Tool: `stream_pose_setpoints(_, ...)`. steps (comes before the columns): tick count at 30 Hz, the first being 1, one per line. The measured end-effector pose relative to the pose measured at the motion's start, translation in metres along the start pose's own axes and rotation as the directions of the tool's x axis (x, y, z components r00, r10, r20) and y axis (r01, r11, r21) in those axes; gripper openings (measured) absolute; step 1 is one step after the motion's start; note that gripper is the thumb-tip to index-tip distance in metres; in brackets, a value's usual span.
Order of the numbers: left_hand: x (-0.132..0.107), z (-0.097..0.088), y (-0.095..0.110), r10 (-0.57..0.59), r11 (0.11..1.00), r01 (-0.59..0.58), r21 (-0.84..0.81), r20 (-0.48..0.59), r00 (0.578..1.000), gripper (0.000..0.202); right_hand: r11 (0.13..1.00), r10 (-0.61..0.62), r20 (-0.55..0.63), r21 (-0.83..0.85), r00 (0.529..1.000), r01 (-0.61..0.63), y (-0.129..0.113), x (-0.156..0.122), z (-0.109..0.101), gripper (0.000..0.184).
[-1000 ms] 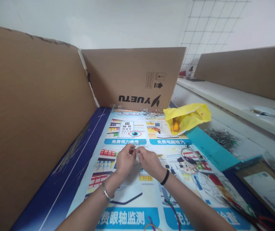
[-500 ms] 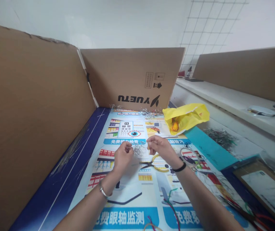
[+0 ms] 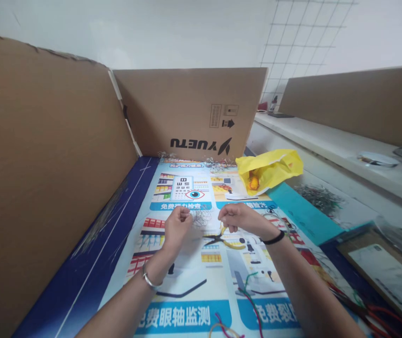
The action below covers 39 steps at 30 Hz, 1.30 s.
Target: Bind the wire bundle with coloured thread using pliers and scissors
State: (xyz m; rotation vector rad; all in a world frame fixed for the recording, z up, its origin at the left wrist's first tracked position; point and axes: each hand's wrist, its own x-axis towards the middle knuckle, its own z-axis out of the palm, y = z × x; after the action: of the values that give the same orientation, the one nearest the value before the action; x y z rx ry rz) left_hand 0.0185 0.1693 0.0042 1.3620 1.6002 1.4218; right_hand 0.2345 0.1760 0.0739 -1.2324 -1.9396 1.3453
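Note:
My left hand [image 3: 178,229] is closed in a pinch over the printed mat, just left of a loose tangle of thin wire [image 3: 201,217]. Whatever its fingertips hold is too fine to make out. To the right of the tangle, my right hand [image 3: 245,219] is also closed, thumb against forefinger, and what it pinches cannot be made out. Pliers with yellow handles [image 3: 234,244] lie open on the mat below and between the hands, jaws pointing left. One of their handles runs up close under my right fingers.
Cardboard panels [image 3: 186,108] stand behind and at the left. A yellow bag [image 3: 274,169] lies open at the back right, near a pile of wire bits [image 3: 318,202]. Coloured cords [image 3: 252,300] lie in front. Red-handled tools [image 3: 373,312] and a dark-edged tray [image 3: 345,237] are at right.
My right hand has moved slightly down and to the right, away from the wire tangle. My left hand has barely moved. The view has shifted a little.

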Motion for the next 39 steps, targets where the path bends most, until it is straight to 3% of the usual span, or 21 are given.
stream_pose_setpoints(3,-0.001,-0.001,0.002,-0.012,0.999,0.012,-0.03,-0.002,1.0,0.012,1.0,0.001,0.014,0.004,1.0,-0.001,0.001,0.002,0.005,0.011)
stream_pose_setpoints(14,-0.006,-0.004,0.009,0.003,1.0,-0.004,0.018,0.019,1.0,0.011,0.99,-0.064,-0.266,0.104,0.962,0.095,-0.008,0.023,0.057,0.012)
stream_pose_setpoints(22,-0.008,-0.002,0.011,0.007,0.999,-0.008,0.037,0.024,1.0,0.009,0.994,-0.076,-0.486,0.036,0.87,0.107,0.003,0.034,0.066,0.015)
stream_pose_setpoints(33,-0.014,-0.003,0.02,0.012,0.999,-0.014,0.05,0.044,0.999,0.008,0.987,-0.114,-0.54,-0.155,0.834,0.035,0.002,0.035,0.091,0.016)
stream_pose_setpoints(39,-0.016,-0.003,0.021,0.029,0.998,-0.032,0.05,0.066,0.997,0.008,0.983,-0.132,-0.515,-0.177,0.847,0.045,0.006,0.035,0.099,0.018)
